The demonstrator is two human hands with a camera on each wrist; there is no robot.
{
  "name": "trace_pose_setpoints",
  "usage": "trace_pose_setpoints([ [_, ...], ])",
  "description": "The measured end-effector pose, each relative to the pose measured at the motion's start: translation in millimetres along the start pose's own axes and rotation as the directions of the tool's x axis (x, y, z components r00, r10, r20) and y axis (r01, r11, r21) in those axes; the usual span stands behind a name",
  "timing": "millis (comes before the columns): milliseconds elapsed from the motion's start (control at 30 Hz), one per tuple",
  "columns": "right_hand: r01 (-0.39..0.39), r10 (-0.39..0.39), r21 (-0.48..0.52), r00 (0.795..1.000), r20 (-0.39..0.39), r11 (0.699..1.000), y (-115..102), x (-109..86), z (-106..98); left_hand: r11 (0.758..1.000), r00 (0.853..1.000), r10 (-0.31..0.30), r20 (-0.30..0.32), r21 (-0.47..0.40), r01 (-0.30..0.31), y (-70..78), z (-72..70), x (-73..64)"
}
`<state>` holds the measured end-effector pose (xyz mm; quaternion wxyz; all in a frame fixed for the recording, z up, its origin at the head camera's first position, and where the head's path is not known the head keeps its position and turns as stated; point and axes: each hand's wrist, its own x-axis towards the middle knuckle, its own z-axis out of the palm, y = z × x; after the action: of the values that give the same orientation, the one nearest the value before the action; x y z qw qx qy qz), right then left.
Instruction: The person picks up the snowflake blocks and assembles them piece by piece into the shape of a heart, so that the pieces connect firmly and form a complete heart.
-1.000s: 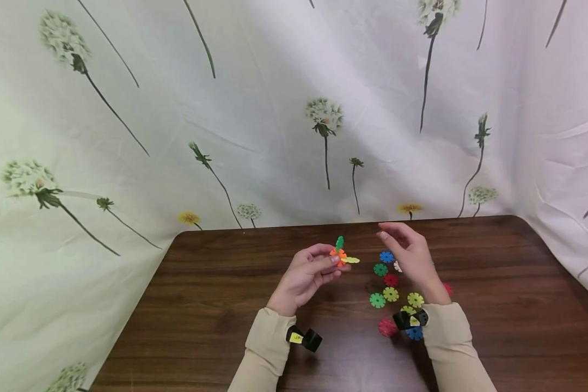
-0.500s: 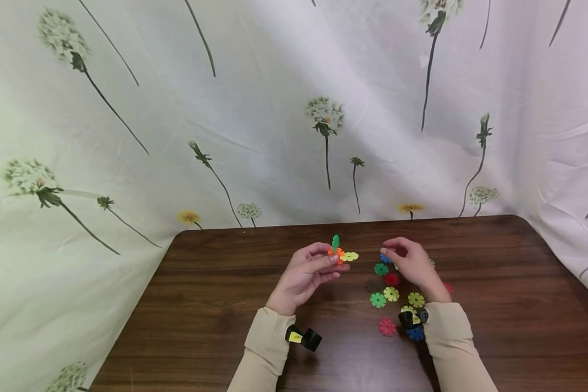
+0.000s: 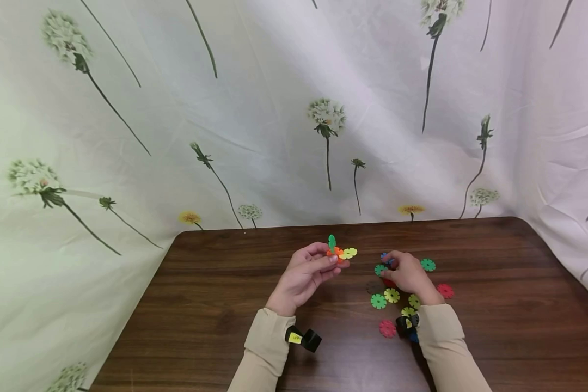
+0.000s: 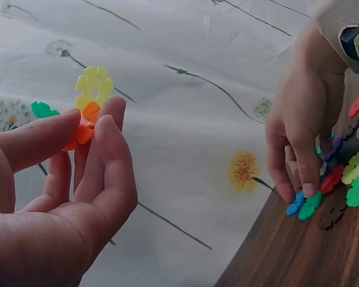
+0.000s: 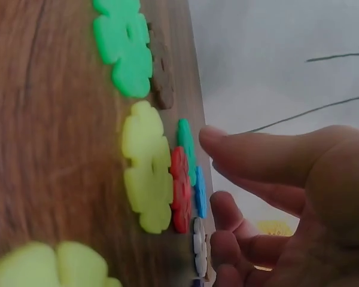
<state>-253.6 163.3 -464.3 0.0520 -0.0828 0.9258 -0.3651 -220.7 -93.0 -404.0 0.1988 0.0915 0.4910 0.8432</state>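
Observation:
My left hand (image 3: 299, 280) pinches an orange notched plastic disc (image 4: 82, 134) between thumb and fingers, raised off the table. A yellow disc (image 4: 87, 84) and a green disc (image 4: 45, 110) are slotted into it at angles, standing out past the fingertips. Over the loose discs on the right is my right hand (image 3: 411, 275), thumb and fingers bent down and spread apart. Its fingertips are right at a blue disc (image 4: 295, 204) and a dark green disc (image 4: 311, 207). In the right wrist view nothing shows between thumb and fingers; a red disc (image 5: 180, 191) lies close by.
Several more discs lie flat on the brown wooden table (image 3: 201, 305): light green (image 3: 378, 301), yellow (image 3: 392, 295), brown (image 3: 373, 287), pinkish red (image 3: 387, 328), red (image 3: 445, 291) and green (image 3: 428, 264). A white flower-printed cloth (image 3: 255, 109) hangs behind the table.
My right hand has come down and nearer to me, from above the far discs to among them, uncovering the green disc on the right. The left hand has turned its joined discs slightly.

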Motion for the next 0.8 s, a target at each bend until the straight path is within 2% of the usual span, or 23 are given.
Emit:
trace_pose_setpoints([
  [267, -0.026, 0.025, -0.089, 1.000, -0.015, 0.996, -0.7, 1.5, 5.3, 1.000, 1.000, 0.020, -0.002, -0.007, -0.020, -0.1, -0.2, -0.1],
  [800, -0.080, 0.081, -0.121, 0.997, 0.002, 0.989, -0.4, 3.1, 8.2, 1.000, 1.000, 0.031, 0.001, -0.006, -0.031, -1.0, 0.3, 0.3],
])
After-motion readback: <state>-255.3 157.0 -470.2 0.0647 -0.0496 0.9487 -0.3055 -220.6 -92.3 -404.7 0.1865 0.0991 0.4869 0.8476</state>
